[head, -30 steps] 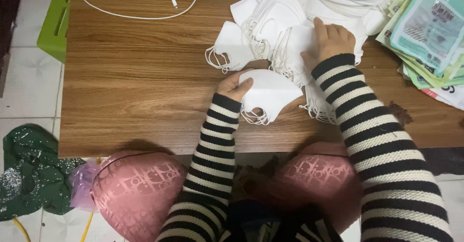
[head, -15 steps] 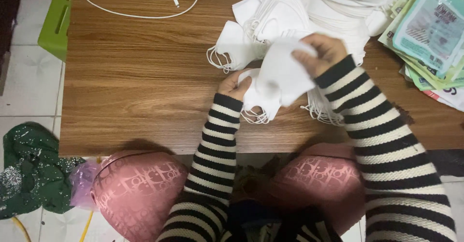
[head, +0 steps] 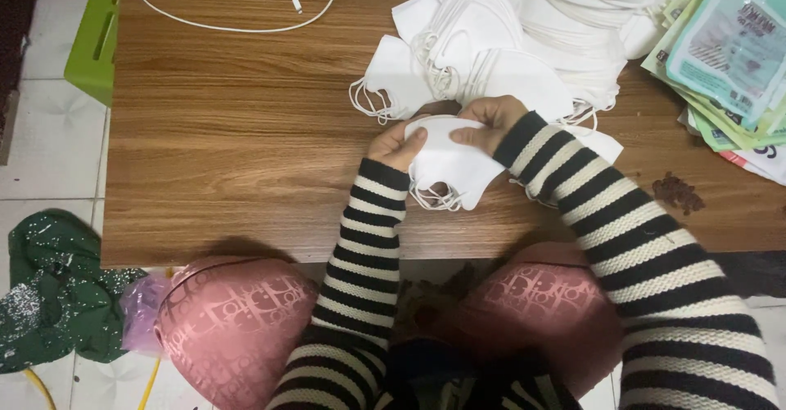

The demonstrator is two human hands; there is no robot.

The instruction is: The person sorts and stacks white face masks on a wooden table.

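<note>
Both my hands, in black-and-white striped sleeves, hold a small stack of folded white face masks [head: 452, 168] over the wooden table [head: 246, 156]. My left hand [head: 396, 142] grips the stack's left edge, thumb on top. My right hand [head: 490, 120] presses on its upper right part. White ear loops hang from the stack's lower edge. Just beyond my hands lies a loose pile of white masks [head: 491, 42] with tangled loops.
Flat green and white printed packets [head: 729, 50] are stacked at the table's right edge. A white cable [head: 237, 27] curves across the far left of the table. A green plastic bin [head: 102, 38] stands on the tiled floor at left; dark green cloth [head: 49, 295] lies near my knees.
My right hand took a mask from the pile, carried it toward me and laid it on the stack in my left hand. Both hands now grip that stack together.
</note>
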